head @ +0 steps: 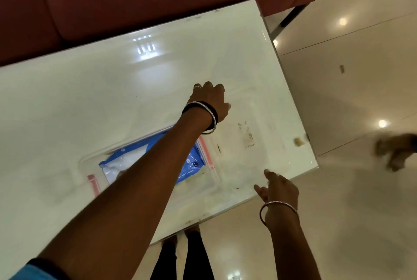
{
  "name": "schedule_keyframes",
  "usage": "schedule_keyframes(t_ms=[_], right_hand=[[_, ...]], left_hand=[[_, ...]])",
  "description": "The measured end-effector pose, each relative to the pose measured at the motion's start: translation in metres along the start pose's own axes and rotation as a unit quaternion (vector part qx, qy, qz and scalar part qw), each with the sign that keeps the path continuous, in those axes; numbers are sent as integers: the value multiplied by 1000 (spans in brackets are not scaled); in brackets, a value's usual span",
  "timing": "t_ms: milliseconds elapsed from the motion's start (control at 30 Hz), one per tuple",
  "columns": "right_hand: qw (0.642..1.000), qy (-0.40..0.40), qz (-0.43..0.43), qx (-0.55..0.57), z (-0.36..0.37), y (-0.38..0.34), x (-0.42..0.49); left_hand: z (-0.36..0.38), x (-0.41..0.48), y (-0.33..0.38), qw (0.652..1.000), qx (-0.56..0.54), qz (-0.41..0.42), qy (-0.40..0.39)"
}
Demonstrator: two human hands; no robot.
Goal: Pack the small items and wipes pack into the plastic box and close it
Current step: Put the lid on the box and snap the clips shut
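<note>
The left hand (209, 101) reaches far across the white table (90, 99), fingers curled down on the far edge of what looks like a clear lid (246, 144); whether it truly grips, I cannot tell. The right hand (278, 189) hangs loose and empty at the table's near edge, fingers half bent. Under the left forearm sits the clear plastic box (94, 162) with pink clips, and the blue wipes pack (191, 160) lies inside it. A small beige bit (299, 141) rests near the table's corner.

wipes pack (194, 162) | "72" in a circle | "WET WIPES", blurred
</note>
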State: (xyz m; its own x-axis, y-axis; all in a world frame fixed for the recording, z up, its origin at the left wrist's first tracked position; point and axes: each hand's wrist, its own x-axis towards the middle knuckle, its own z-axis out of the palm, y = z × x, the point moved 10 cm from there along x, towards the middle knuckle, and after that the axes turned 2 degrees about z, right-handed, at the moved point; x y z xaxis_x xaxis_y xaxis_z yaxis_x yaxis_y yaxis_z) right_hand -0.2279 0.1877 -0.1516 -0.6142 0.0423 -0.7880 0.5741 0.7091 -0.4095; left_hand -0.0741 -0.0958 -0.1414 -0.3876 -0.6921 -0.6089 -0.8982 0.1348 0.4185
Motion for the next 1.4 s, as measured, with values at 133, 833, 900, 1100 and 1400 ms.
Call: schedule_keyframes(t_ms=[133,833,900,1100,1400], right_hand=[[989,28,-122,75,-15,-45,-33],[915,-205,-347,26,80,-62,-148],[883,-209,-414,-74,89,-57,-158],[834,-197,-482,-181,110,-37,-168],[814,-167,-506,-230,109,-22,-155]], left_hand=[[-58,-35,-2,965,-193,24,178],[-13,-293,-181,719,-616,-46,319],[2,-304,-187,731,-591,-63,336],[30,-306,-204,746,-545,-114,364],[31,-309,-213,799,-410,-172,405]])
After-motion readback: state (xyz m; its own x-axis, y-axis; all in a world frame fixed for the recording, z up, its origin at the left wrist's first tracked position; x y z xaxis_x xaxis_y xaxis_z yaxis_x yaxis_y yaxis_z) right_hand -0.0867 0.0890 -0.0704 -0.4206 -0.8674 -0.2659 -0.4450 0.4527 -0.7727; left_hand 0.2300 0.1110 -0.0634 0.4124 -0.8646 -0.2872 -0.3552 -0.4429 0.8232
